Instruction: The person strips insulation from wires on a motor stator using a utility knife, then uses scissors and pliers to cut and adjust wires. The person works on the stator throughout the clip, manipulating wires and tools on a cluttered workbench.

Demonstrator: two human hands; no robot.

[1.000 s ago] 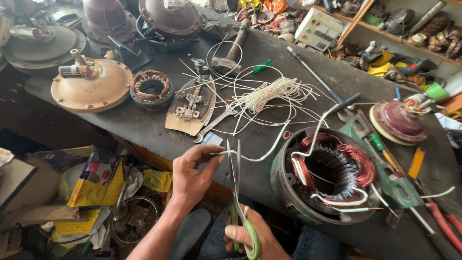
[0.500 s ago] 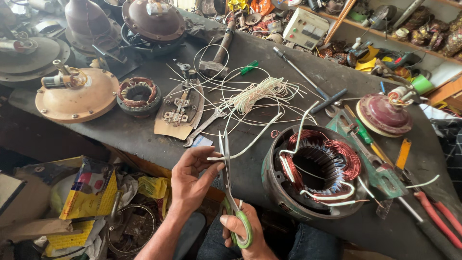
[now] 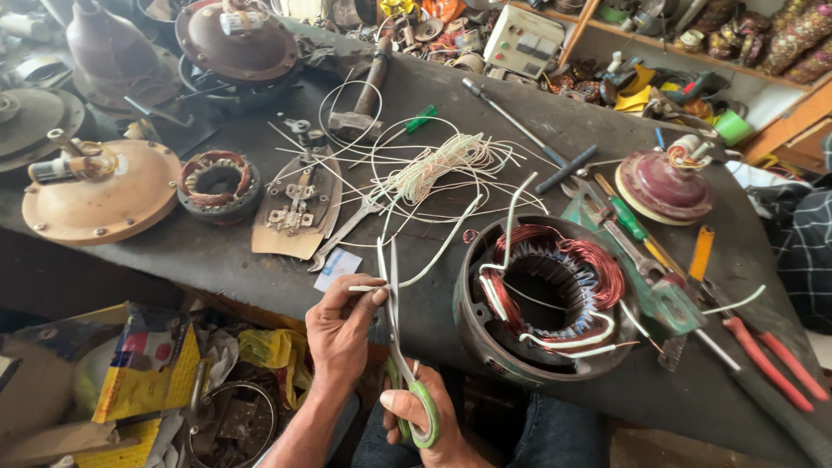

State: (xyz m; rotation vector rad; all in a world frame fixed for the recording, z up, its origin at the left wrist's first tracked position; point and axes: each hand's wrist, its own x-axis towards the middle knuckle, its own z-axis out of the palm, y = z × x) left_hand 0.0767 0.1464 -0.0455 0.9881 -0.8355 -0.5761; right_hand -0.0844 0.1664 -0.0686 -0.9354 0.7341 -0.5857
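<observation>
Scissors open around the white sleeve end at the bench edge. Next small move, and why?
Probably close the scissors. The left hand pinches the white sleeve taut right at the blades, which stand slightly open across it. The right hand already sits in the green handles. The sleeve's far end runs to the motor stator, so the stub looks ready for trimming.

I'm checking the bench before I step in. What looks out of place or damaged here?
Loose white sleeving lies tangled mid-bench, and the stator has white-sleeved leads sticking out untied. Nothing looks spilled or broken.
</observation>
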